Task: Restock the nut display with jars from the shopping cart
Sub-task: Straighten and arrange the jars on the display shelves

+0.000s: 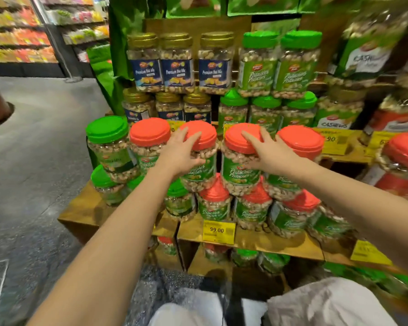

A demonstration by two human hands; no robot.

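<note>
Clear pistachio jars with red lids stand stacked on the wooden display shelf (257, 241). My left hand (181, 154) holds the top of one upper-row pistachio jar (199, 171): its fingers lie across the red lid and its thumb presses the side under the rim. My right hand (267, 154) holds the neighbouring pistachio jar (237, 175) the same way. A narrow gap separates the two jars. More red-lidded jars (150, 135) (300, 141) flank them, and a lower row (216, 203) sits beneath.
Green-lidded jars (106, 129) stand at the shelf's left end. Gold-lidded nut mix jars (177, 64) and green-lidded pistachio jars (258, 64) fill the tiers behind. A yellow price tag (218, 231) hangs on the shelf edge. The grey aisle floor (38, 161) lies to the left.
</note>
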